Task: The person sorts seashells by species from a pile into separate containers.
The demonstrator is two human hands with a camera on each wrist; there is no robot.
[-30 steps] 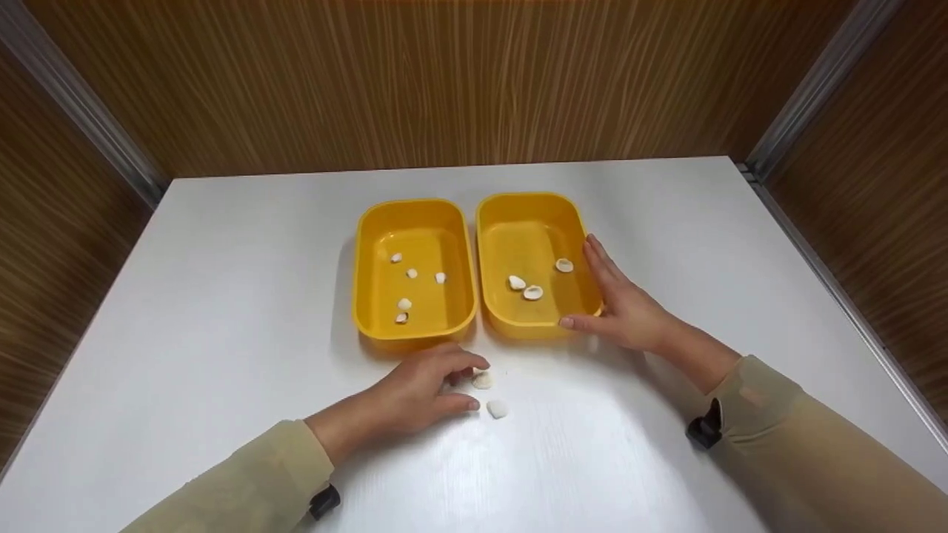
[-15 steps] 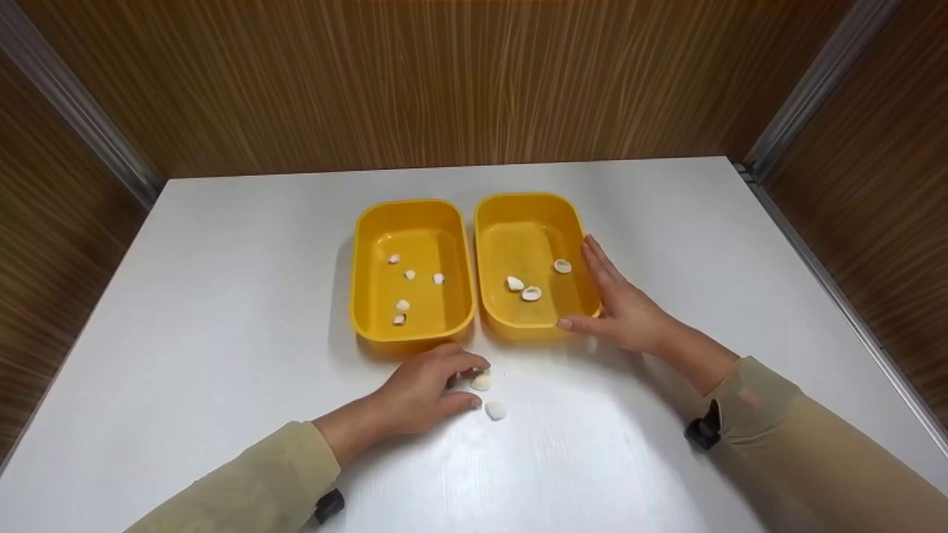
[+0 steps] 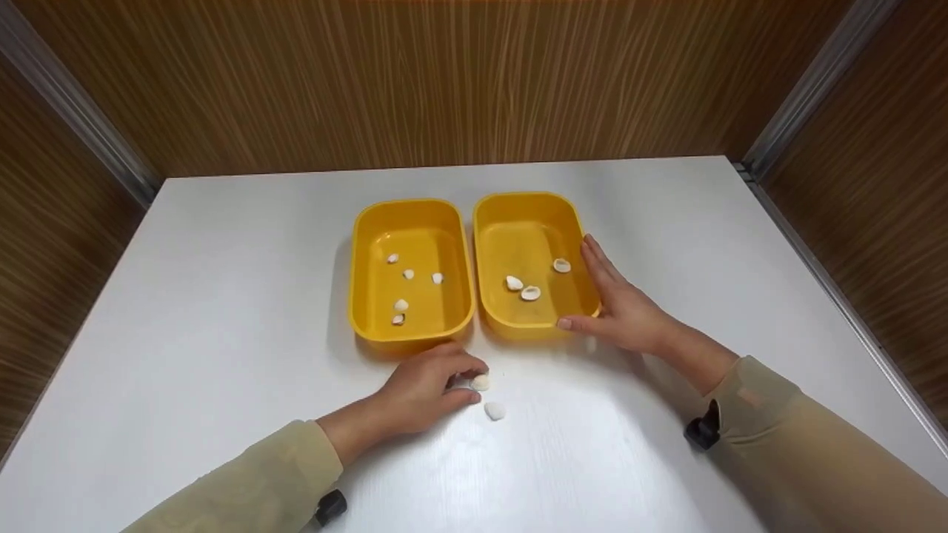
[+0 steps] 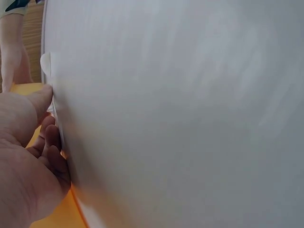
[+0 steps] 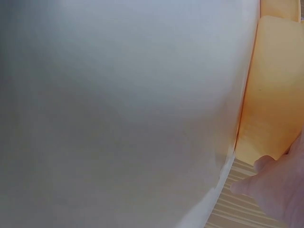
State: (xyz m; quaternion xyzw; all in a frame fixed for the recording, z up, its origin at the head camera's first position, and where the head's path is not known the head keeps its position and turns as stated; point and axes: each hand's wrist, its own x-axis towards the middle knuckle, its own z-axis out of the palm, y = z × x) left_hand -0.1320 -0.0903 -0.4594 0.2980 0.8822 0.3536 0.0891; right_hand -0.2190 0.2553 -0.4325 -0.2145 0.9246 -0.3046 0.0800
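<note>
Two yellow plastic tubs stand side by side on the white table. My left hand (image 3: 426,389) is low on the table in front of the left tub (image 3: 354,296), thumb and forefinger pinching a pale seashell (image 3: 481,383). Another white seashell (image 3: 495,411) lies just nearer to me, beside the thumb. My right hand (image 3: 629,314) rests against the near right corner of the right tub (image 3: 537,332), its straight fingers along the side wall and its thumb on the front rim. In the left wrist view, the left hand's (image 4: 28,147) own fingers mostly hide the pinched shell.
Several small white shells (image 3: 401,305) are spread over the left tub's floor. The right tub holds three larger ones, among them an upturned shell (image 3: 530,293). Wood-grain panels (image 3: 444,81) wall the table (image 3: 244,296) at the back and both sides.
My left thumb has drawn closer to the forefinger, closing on the seashell between them. The right hand and the tub under it hold still; the head view has shifted slightly.
</note>
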